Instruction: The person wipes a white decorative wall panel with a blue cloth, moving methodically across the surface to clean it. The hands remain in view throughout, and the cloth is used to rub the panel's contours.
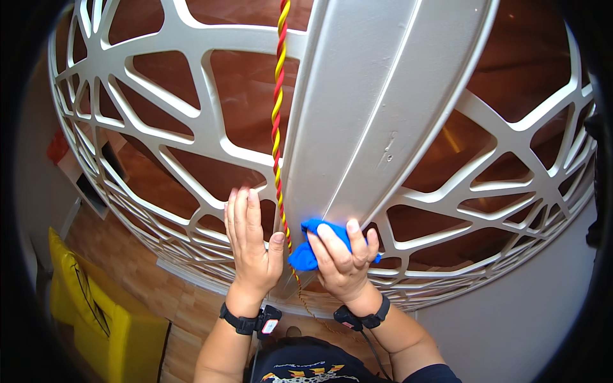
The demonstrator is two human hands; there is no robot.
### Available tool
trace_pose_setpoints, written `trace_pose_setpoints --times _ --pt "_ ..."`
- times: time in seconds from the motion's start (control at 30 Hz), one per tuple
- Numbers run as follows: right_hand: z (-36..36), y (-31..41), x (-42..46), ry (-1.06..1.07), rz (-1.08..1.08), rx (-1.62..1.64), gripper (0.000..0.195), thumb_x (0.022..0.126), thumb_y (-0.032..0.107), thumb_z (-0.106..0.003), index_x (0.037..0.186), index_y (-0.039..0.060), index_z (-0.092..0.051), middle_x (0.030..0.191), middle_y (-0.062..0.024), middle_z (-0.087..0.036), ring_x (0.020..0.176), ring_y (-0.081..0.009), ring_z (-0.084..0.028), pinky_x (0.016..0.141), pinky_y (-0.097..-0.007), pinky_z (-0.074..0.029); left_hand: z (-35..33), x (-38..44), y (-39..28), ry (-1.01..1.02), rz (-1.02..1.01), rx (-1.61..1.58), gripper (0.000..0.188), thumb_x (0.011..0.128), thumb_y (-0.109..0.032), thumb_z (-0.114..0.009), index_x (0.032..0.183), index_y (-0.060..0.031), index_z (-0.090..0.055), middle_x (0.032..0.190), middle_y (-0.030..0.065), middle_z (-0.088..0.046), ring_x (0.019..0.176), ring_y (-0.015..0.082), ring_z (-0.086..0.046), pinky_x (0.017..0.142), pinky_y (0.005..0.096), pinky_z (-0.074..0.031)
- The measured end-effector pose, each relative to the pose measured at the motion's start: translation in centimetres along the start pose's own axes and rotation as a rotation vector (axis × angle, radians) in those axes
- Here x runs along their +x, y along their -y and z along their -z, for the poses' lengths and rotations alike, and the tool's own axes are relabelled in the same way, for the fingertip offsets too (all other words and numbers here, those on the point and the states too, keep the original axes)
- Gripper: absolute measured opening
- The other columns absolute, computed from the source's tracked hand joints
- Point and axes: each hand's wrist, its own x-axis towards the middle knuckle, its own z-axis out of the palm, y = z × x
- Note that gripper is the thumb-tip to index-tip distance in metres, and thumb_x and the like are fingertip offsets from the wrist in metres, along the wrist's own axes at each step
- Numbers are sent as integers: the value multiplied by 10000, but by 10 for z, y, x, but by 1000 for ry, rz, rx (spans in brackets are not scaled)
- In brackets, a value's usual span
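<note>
My right hand (342, 258) presses a bunched blue cloth (306, 253) against the lower part of a wide white panel post (364, 119), its fingers curled over the cloth. To the left, my left hand (251, 239) is raised with its fingers straight and close together, holding nothing; its fingertips are by the white lattice screen (210, 38), and whether they touch it cannot be told. A twisted red and yellow cord (278, 115) hangs between the hands, in front of the post's left edge. The post shows small chips or blemishes on its right half.
Reddish-brown material shows behind the lattice openings. A yellow sofa (129, 340) stands at the lower left on the wood-look floor (124, 244). A grey wall (507, 316) is at the lower right. Each wrist wears a black strapped device, and a thin cable runs from the right one.
</note>
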Motion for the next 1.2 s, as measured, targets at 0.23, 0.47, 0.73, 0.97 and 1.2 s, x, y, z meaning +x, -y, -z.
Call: trace_pose_setpoints --times 0.23,0.47,0.73,0.97,1.2 --pt "-11 27 -63 216 22 107 432 936 259 -683 1365 224 -719 1528 38 -530 1557 -337 -316 1318 -617 -67 3 1 7 -13 -31 37 682 1103 -394 -498 1638 2 -351 1623 276 -411 1499 479 -378 1248 596 -254" --pt "-9 32 -76 310 107 4 455 958 264 -668 1413 241 -679 1557 27 -512 1574 -334 -292 1305 -644 -13 8 -1 6 10 -22 32 653 1101 -333 -529 1637 0 -358 1629 271 -415 1510 484 -370 1255 586 -252" --pt "15 5 -3 193 -58 146 489 948 168 -682 1431 227 -629 1556 -42 -526 1609 -388 -217 1269 -643 122 4 -45 9 72 121 75 711 1076 -269 -561 1666 11 -280 1738 289 -199 1612 473 -182 1295 559 -167" --pt "6 0 -10 128 -33 150 525 910 54 -629 1431 106 -584 1613 -197 -462 1619 -471 -158 1303 -620 35 10 -36 10 -1 117 120 807 920 -43 -691 1641 6 -332 1683 277 -330 1576 457 -291 1272 562 -253" --pt "-11 18 -70 227 89 64 327 1008 217 -694 1331 165 -702 1602 -60 -514 1622 -423 -198 1309 -617 -75 13 -27 13 -56 130 236 766 894 -13 -709 1604 -18 -422 1619 213 -474 1557 422 -365 1275 533 -274"
